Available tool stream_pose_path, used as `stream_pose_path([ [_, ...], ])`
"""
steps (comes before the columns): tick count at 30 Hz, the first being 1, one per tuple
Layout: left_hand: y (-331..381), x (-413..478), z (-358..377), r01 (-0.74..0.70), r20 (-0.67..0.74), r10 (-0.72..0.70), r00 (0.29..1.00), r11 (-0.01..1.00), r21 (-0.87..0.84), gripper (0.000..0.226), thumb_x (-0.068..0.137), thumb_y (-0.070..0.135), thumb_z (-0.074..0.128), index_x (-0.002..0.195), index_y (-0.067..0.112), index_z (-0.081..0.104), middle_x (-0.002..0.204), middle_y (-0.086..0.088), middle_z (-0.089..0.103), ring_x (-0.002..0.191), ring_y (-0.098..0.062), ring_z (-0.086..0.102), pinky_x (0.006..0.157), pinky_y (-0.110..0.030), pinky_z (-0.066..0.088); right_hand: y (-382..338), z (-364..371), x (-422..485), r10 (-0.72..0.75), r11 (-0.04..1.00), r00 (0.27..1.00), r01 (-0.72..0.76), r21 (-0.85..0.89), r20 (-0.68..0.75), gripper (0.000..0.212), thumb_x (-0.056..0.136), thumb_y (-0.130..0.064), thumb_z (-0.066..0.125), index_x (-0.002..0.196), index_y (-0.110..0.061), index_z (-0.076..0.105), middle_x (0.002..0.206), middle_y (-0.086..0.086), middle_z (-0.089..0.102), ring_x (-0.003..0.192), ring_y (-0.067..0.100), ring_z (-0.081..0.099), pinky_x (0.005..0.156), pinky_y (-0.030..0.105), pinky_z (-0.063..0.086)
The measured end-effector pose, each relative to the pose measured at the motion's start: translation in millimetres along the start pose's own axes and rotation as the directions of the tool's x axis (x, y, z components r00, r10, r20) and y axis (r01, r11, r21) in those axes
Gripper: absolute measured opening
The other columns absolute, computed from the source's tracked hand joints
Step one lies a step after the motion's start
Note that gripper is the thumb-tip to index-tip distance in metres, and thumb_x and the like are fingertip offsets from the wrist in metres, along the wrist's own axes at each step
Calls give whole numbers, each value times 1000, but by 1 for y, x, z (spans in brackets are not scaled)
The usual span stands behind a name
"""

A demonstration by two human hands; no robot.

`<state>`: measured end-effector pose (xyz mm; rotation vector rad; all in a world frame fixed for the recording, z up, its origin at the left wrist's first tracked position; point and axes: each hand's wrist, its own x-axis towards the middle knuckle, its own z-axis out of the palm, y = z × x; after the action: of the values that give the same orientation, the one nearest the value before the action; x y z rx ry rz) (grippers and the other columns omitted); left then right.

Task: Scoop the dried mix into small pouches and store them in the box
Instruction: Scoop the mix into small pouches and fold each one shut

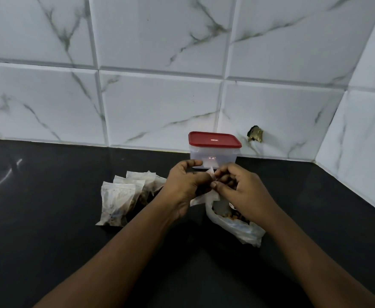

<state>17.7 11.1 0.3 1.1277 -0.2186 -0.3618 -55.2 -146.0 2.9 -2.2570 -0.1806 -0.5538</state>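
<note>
A small white pouch (204, 197) is held between both hands above the black counter. My left hand (187, 185) grips its left side, and my right hand (237, 190) pinches its top edge with fingers curled. Below my right hand lies the clear plastic bag of dried mix (237, 225), open and slumped on the counter. Several filled pouches (124, 194) lie in a loose pile to the left of my hands. The clear box with its red lid (214, 138) closed stands against the wall just behind my hands.
The black counter (49, 207) runs to a white marble-tiled wall (160, 96) at the back and on the right. A small dark hole with a brass fitting (255, 134) sits in the wall to the right of the box.
</note>
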Motion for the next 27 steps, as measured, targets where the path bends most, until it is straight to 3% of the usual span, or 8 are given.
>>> stream_pose_path([
  [5,2,-1,-2,-75,5,75,997,991,109,48,83,-13,74,123,8,58,97,-21,77,85,-28,75,82,-40,64,3,0,3,17,999,999,-15,39,-52,17,97,-9,70,95,-25,73,82,-11,75,75,6,71,68,21,57],
  [9,6,-3,-1,-108,20,106,994,983,150,49,83,-17,68,124,7,57,91,-20,71,73,-24,68,72,-34,63,4,-3,3,-20,996,979,3,-85,-201,12,93,-7,69,94,-19,67,74,-3,66,65,8,62,56,16,47],
  [12,6,-4,1,-121,33,117,993,974,189,49,83,-15,71,123,8,57,91,-19,72,78,-26,68,69,-32,62,7,-9,3,-99,975,970,50,-218,-220,17,93,-4,64,96,-20,59,75,-2,60,64,12,56,56,24,44],
  [16,1,-4,2,-147,37,142,989,967,208,48,83,-11,76,122,8,58,91,-16,75,85,-29,73,78,-37,63,12,-6,5,-179,936,973,123,-329,-144,23,95,-2,59,97,-22,70,89,-7,67,83,8,59,70,27,46],
  [19,1,-4,1,-163,60,154,986,964,208,46,83,-9,77,122,8,59,86,-12,76,83,-26,73,75,-32,61,17,-1,6,-180,914,976,118,-389,-126,27,95,-4,62,107,-22,78,95,-7,70,93,12,52,75,19,39],
  [23,0,-7,3,-208,95,190,977,948,240,40,85,-11,74,118,7,61,83,-11,73,79,-24,70,74,-31,60,12,-2,7,-144,952,965,75,-296,-218,23,93,-11,71,105,-27,82,93,-5,61,99,11,44,78,10,32],
  [27,-3,-8,5,-246,123,221,968,935,255,38,85,-10,75,116,9,63,80,-8,74,77,-22,70,74,-29,61,8,-7,7,-52,991,974,24,-130,-219,16,93,-14,73,100,-24,83,81,-17,70,81,-1,63,67,7,41],
])
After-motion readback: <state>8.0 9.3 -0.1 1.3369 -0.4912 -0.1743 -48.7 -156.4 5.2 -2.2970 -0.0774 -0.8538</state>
